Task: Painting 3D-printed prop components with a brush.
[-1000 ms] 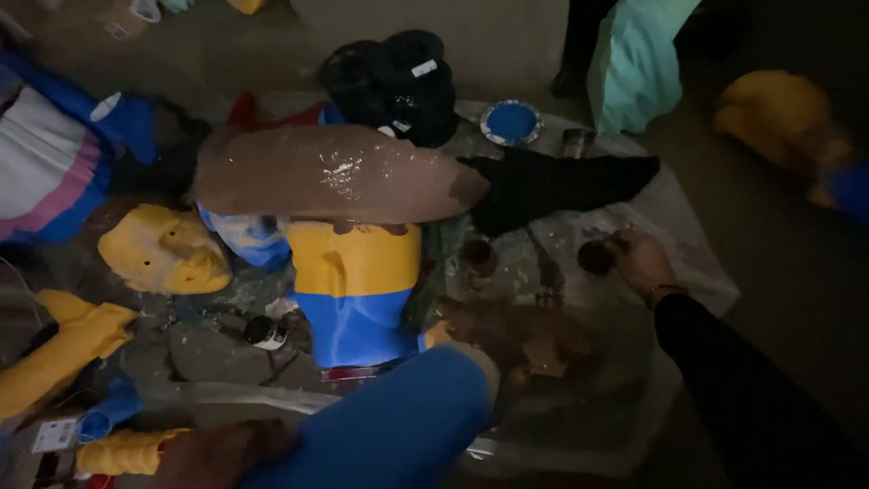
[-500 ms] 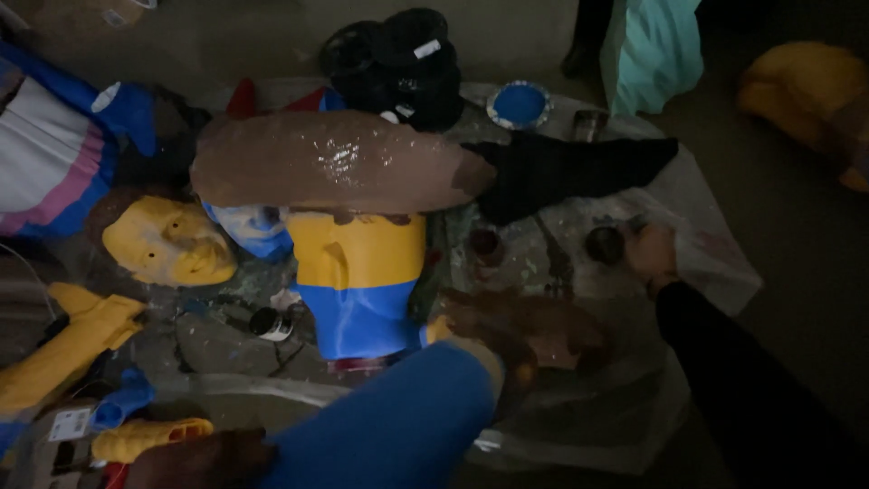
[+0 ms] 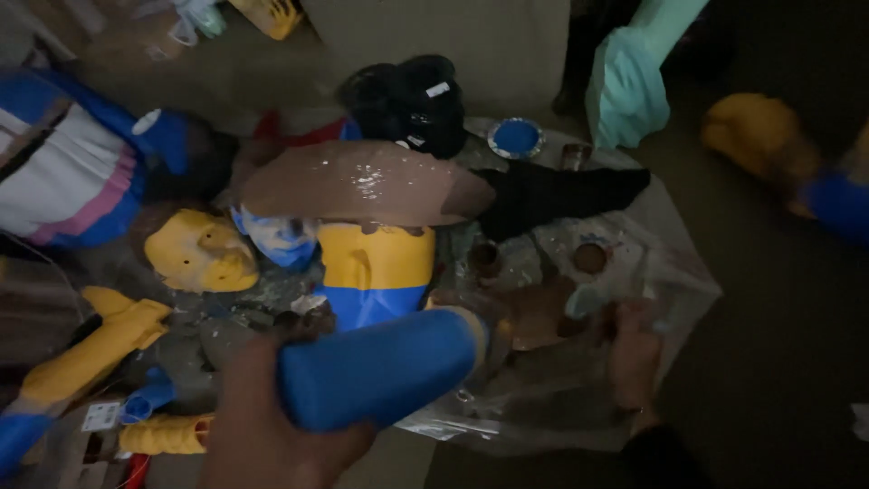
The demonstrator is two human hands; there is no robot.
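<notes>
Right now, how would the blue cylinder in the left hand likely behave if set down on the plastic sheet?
The blue cylinder looks rigid and round, so it would probably roll. The left hand wraps it easily, suggesting lightness. The plastic sheet looks smooth, maybe slippery.

Blue cylinder (image 3: 380,367), yellow-and-blue body (image 3: 376,272), brown wet-glossy slab (image 3: 362,186), yellow face (image 3: 199,252).

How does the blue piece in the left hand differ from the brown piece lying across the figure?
The blue piece is a rounded cylinder gripped by the left hand; the brown piece is a longer, flatter, tapered shape that no hand touches. The blue piece looks evenly coloured; the brown piece shows glossy wet patches. Both lie roughly crosswise.
</notes>
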